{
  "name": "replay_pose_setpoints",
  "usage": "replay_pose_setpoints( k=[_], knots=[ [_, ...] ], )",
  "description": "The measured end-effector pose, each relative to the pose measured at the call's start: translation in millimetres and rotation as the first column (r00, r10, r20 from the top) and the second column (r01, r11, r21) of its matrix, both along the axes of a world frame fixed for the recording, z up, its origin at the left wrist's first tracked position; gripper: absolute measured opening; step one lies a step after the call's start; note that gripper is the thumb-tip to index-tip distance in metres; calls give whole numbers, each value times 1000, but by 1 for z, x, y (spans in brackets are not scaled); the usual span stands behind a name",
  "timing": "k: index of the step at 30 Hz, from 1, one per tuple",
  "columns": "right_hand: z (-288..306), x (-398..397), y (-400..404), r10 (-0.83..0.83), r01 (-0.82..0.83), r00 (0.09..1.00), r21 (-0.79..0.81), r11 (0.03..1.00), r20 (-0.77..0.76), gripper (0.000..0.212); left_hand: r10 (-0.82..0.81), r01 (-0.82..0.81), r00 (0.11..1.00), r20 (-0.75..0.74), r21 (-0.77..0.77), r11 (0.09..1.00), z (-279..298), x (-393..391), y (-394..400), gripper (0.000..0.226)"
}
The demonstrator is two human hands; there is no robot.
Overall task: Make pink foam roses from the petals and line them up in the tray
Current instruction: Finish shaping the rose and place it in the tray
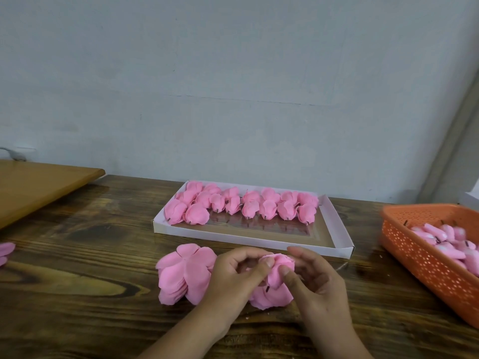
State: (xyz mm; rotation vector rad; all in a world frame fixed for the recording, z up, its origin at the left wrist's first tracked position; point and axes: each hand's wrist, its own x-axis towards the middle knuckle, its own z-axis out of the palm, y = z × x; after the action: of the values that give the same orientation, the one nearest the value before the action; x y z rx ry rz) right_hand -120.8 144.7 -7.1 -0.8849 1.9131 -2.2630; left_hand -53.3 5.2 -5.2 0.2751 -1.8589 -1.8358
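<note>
Two hands' fingers [269,263] — around (touching) rose [278,268]

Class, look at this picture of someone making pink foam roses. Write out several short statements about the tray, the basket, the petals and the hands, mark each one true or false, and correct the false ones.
1. Finished roses fill the far side of the white tray. True.
2. The orange basket is empty. False: it holds pink buds on small dark stems.
3. Both the left hand and right hand are working on one rose. True.
4. The stack of petals lies inside the tray. False: it lies on the wooden table, left of the hands.
5. The tray's near side is packed with roses. False: it is bare.
</note>
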Motion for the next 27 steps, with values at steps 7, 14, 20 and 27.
replay_pose_setpoints(
  k=[7, 14, 20, 27],
  knots=[
    [0, -2, 2, -96, 96, 995, -29, 995, 2, 24, -46, 47, 999, -28, 36, 998, 2, 2, 4, 28],
    [2, -4, 4, -108, 108, 993, -8, 994, 57, 24, -112, 114, 993, -20, 145, 983, -2, -1, -2, 19],
    [3, -3, 3, -68, 68, 996, -8, 998, 56, 27, -130, 129, 992, 2, 114, 985, -2, -1, -3, 26],
    [0, -3, 1, -2, 3, 999, -31, 1000, 48, 30, -176, 175, 984, 37, 47, 984, 3, 2, -6, 27]
  ],
)
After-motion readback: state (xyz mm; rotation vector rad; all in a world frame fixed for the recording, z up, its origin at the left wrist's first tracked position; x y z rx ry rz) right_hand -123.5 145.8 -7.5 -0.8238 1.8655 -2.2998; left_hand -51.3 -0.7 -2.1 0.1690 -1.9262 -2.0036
